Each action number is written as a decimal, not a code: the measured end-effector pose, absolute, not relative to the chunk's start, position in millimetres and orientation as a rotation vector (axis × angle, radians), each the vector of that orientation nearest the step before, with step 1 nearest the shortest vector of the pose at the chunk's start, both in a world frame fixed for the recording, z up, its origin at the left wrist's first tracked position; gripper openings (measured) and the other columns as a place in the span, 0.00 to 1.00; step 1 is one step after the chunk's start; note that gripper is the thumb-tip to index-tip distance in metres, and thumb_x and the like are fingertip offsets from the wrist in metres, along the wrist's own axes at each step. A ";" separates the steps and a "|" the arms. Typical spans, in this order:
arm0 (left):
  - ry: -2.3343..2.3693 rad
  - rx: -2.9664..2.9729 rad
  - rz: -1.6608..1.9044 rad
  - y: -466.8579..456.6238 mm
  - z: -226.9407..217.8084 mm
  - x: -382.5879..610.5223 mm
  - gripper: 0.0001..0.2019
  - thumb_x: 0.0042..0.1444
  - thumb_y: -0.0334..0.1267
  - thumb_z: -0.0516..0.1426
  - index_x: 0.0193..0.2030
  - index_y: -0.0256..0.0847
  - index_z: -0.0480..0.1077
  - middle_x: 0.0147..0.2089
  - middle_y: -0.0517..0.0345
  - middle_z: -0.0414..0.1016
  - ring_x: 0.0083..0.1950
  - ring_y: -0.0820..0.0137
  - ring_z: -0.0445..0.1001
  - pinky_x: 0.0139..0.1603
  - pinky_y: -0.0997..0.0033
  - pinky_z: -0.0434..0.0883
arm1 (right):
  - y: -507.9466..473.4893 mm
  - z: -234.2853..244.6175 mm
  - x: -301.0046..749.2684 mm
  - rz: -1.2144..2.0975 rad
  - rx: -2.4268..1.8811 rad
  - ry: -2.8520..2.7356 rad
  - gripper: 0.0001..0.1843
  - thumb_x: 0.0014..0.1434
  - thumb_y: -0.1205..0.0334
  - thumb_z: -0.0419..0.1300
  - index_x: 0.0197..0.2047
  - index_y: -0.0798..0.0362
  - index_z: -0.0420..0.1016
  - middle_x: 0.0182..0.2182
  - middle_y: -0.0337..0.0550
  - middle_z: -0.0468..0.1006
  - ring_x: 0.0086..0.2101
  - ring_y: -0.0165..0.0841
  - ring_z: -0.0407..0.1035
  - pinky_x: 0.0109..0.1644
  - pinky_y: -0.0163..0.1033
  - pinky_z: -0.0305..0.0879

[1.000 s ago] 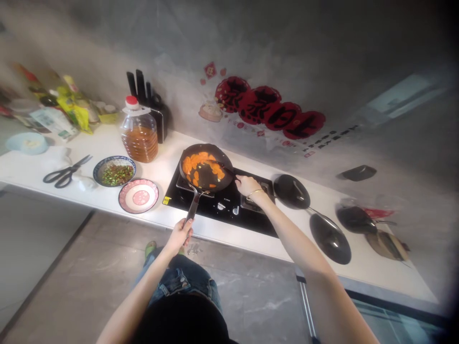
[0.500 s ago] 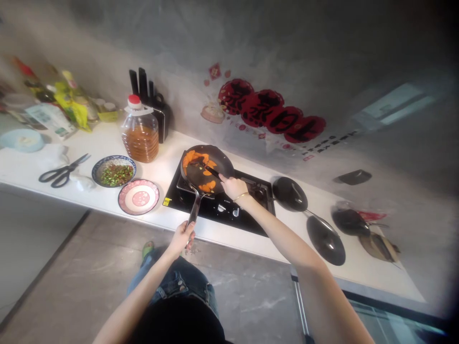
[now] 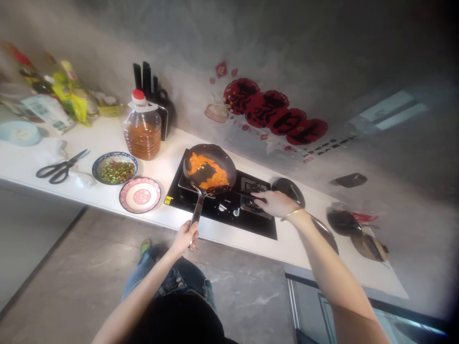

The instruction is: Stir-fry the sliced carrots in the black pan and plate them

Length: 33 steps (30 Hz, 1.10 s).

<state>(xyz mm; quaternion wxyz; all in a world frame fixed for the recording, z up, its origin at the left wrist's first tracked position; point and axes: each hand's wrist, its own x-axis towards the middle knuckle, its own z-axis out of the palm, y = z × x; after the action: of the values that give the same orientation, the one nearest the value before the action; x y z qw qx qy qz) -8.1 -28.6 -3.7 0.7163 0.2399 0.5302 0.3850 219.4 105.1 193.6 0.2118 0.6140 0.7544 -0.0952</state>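
A white worktop (image 3: pixel 107 138) carries the black hob (image 3: pixel 233 222). The pan (image 3: pixel 228 160) is over the hob's nine-o'clock burner: round, dark and slightly glossy inside, its long metal handle pointing to just past six o'clock. With the pan as the dial's centre, the jug (image 3: pixel 141 138) stands at ten o'clock, part-filled with amber liquid under a red cap. The bowl (image 3: pixel 124 156), blue-rimmed, holds a chopped green and reddish mix at nine; the pink-and-white plate (image 3: pixel 141 195) lies just beside it, nearer eight. Scissors (image 3: pixel 59 173) lie beyond the bowl at nine.

The left hand (image 3: pixel 186 237), at seven o'clock, has its fingers wrapped round the pan's handle. The right hand (image 3: pixel 278 204), at four, has its fingers closed round the dark spatula (image 3: pixel 245 193), which points toward nine and reaches the pan's five-o'clock edge; its blade is hard to make out, and I cannot tell whether it touches the rim.

Inside the pan, carrots (image 3: pixel 215 181) in thin, bright orange slices form a curved heap from ten o'clock through two to six, overlapping thickly near five. The dark base shows toward eight. A few pale yellow bits (image 3: pixel 201 167) lie among them.
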 end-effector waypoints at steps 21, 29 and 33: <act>1.071 0.541 0.834 -26.7 -10.8 -12.5 0.26 0.49 0.63 0.56 0.40 0.42 0.57 0.26 0.68 0.67 0.14 0.79 0.63 0.12 0.78 0.58 | 100.0 184.4 205.9 -0.280 1.694 2.130 0.22 0.65 0.59 0.51 0.61 0.46 0.71 0.50 0.42 0.79 0.47 0.37 0.75 0.54 0.39 0.68; 1.103 0.569 0.843 -27.2 -10.8 -10.9 0.25 0.48 0.63 0.56 0.35 0.43 0.56 0.25 0.68 0.66 0.14 0.80 0.62 0.13 0.78 0.59 | 136.5 122.6 155.6 0.009 1.797 2.056 0.26 0.69 0.56 0.45 0.68 0.47 0.59 0.47 0.52 0.79 0.46 0.40 0.75 0.49 0.42 0.69; 1.116 0.558 0.855 -27.2 -9.1 -9.4 0.25 0.48 0.63 0.56 0.34 0.43 0.56 0.25 0.68 0.66 0.14 0.80 0.62 0.12 0.78 0.58 | 149.9 126.3 174.7 -0.139 1.893 1.996 0.25 0.69 0.59 0.45 0.66 0.53 0.63 0.51 0.54 0.77 0.50 0.41 0.73 0.53 0.41 0.67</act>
<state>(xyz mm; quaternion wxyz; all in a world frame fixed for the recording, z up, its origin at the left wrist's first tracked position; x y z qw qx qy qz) -9.4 -27.2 -9.1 0.7276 0.2531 0.5062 0.3877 174.7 149.9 126.3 0.1923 0.6745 0.7111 -0.0494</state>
